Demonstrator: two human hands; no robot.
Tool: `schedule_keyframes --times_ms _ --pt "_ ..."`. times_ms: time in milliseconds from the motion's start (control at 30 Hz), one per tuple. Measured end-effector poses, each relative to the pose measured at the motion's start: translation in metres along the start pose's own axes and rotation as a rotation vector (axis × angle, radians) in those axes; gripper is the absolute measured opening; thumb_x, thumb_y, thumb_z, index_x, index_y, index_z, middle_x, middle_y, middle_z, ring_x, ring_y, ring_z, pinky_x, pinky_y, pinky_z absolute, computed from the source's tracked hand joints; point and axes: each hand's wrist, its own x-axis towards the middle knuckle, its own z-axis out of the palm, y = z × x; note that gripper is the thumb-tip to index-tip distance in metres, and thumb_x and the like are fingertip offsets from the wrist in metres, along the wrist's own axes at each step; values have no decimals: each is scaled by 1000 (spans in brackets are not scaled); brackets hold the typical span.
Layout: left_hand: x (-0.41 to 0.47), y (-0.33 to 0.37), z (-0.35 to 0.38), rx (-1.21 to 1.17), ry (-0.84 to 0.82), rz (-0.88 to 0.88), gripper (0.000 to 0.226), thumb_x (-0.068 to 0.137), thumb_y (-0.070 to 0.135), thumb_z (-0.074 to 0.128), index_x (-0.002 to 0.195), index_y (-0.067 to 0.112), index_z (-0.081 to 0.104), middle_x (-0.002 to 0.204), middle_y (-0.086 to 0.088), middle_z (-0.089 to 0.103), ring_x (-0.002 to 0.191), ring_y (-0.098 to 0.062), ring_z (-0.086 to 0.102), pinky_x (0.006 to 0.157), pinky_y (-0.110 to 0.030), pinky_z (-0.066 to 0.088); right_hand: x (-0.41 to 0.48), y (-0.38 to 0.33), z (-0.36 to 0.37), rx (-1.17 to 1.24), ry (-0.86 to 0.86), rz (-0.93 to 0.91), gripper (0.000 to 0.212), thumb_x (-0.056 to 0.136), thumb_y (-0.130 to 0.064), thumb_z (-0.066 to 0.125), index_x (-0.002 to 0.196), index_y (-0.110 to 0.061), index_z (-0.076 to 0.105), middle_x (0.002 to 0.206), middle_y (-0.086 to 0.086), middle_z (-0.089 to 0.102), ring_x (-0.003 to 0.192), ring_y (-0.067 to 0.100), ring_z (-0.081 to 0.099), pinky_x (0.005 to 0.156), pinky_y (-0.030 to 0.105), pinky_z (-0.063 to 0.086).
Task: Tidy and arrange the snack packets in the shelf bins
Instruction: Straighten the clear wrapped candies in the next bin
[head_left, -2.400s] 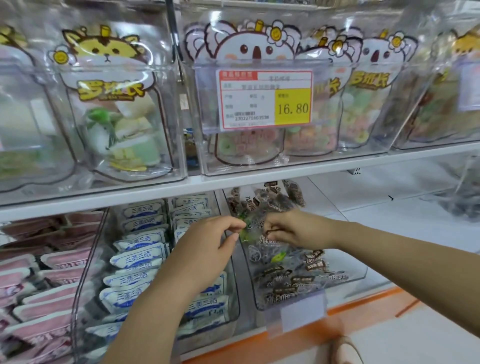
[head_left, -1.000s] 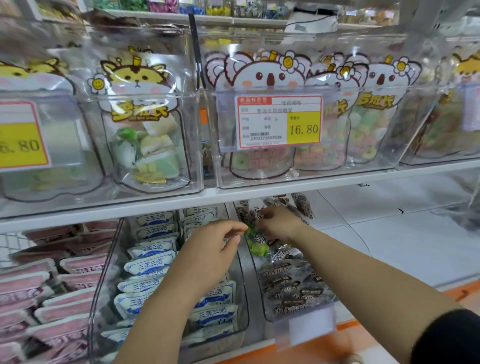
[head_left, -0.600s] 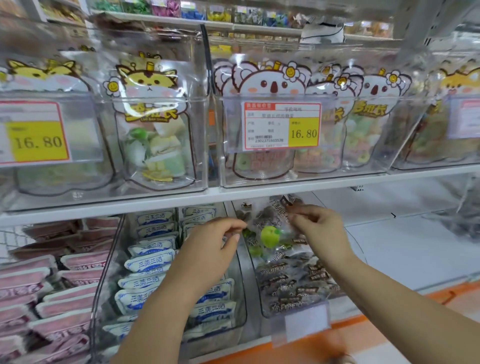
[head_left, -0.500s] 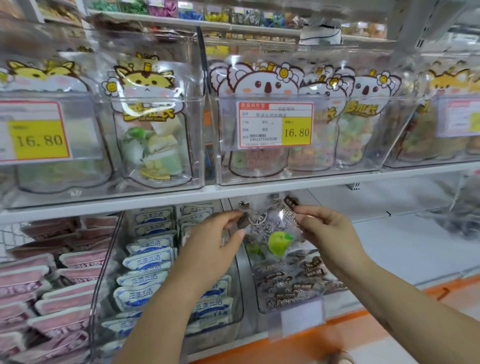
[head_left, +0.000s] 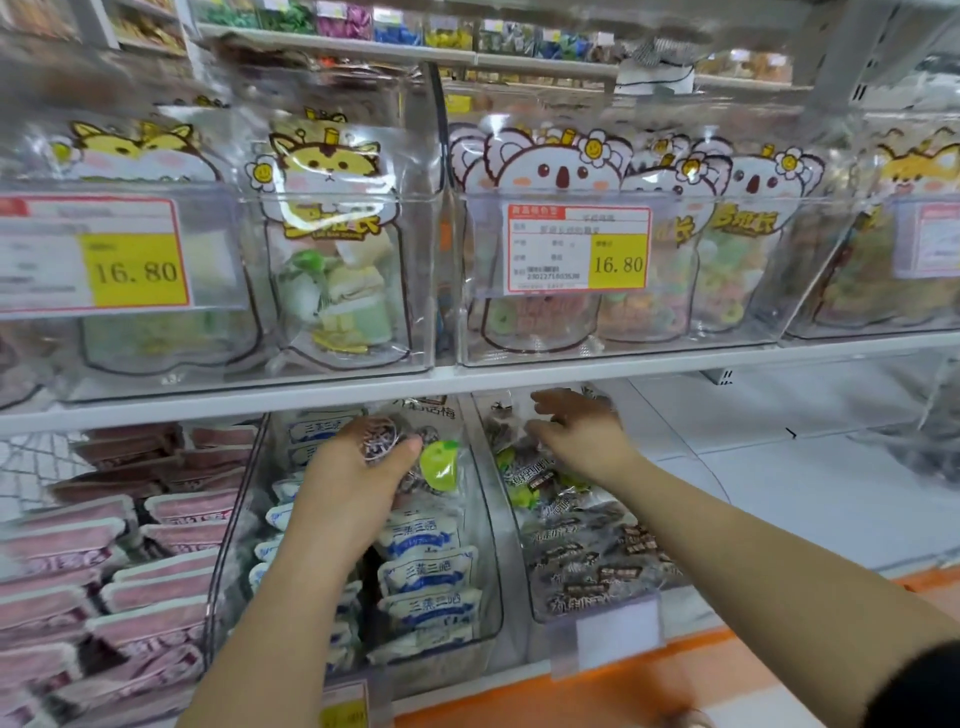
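My left hand (head_left: 358, 478) grips a clear snack packet with a green fruit print (head_left: 439, 465) and holds it over the clear bin (head_left: 491, 582) of white-and-blue packets (head_left: 428, 571) on the lower shelf. My right hand (head_left: 582, 431) reaches into the back of the neighbouring clear bin (head_left: 519, 566), fingers spread and touching the dark-labelled packets (head_left: 582, 561) piled there. Whether the right hand pinches a packet is hidden by its own fingers.
Pink packets (head_left: 104, 561) fill the lower shelf's left side. On the upper shelf (head_left: 571, 371), clear bins hold cartoon-animal candy bags (head_left: 332, 249) behind 16.80 price tags (head_left: 579, 249). A bare white shelf surface (head_left: 805, 447) lies right of the bins. An orange strip (head_left: 623, 696) runs below.
The green-print packet was held by both hands over the right bin; now my left hand alone holds it, shifted left over the white-and-blue bin, while my right hand has reached deep into the right bin.
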Motion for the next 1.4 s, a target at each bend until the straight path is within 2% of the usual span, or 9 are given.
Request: schedule_keyframes --times_ms 167,267,467,567,767,867,1100,1233,1400 --pt "1 1 -2 96 26 42 14 89 30 63 98 19 63 85 2 67 65 -13 68 52 -18 46 37 0 30 -322 -285 41 58 94 -47 47 146 -30 29 146 6 43 133 35 37 107 48 34" --pt "1 3 0 52 -12 15 15 90 28 62 100 18 61 88 1 66 50 -4 65 48 -21 47 41 0 34 -304 -317 44 45 92 -48 51 135 -33 50 142 1 50 128 29 46 107 48 35" --pt "0 6 3 -168 -43 -105 6 90 29 61 92 23 63 82 1 63 49 -1 61 80 -48 56 9 -21 17 84 227 107 46 86 -42 63 51 -15 52 38 -9 55 39 2 54 41 13 37" --pt "-5 10 5 -285 -72 -173 2 91 28 60 90 28 61 92 2 64 65 -8 62 81 -43 56 -29 -15 -5 471 377 54 11 74 -25 79 70 -18 71 65 -6 71 60 -2 64 56 9 45" --pt "-30 23 20 -340 -153 -137 41 96 22 52 133 38 43 132 13 45 78 -4 67 80 -40 57 -107 10 -45 944 235 144 45 52 -33 79 91 -14 67 80 1 69 67 11 63 60 22 50" --pt "-49 32 30 -207 -230 -21 53 99 21 45 135 57 28 121 28 33 63 10 63 87 -51 53 -136 11 -56 958 166 121 44 52 -19 86 92 -18 67 92 2 69 71 17 67 59 21 53" --pt "-85 44 57 -133 -611 58 39 77 75 42 104 53 57 115 23 62 107 2 57 93 -28 48 -163 -9 -68 969 151 72 36 67 -1 75 99 -15 66 105 4 68 66 14 68 58 18 52" --pt "-92 46 71 -180 -509 119 19 86 31 65 101 39 57 89 18 70 77 8 65 61 -6 46 -160 -19 -62 890 226 39 30 77 4 71 102 -11 64 75 -9 71 54 1 63 51 12 47" --pt "-83 47 68 -171 -330 189 32 87 23 64 110 42 53 102 27 60 92 16 57 69 -2 43 -146 -23 -54 562 316 -119 27 78 -15 75 98 -31 66 86 -33 63 80 -10 57 68 5 41"
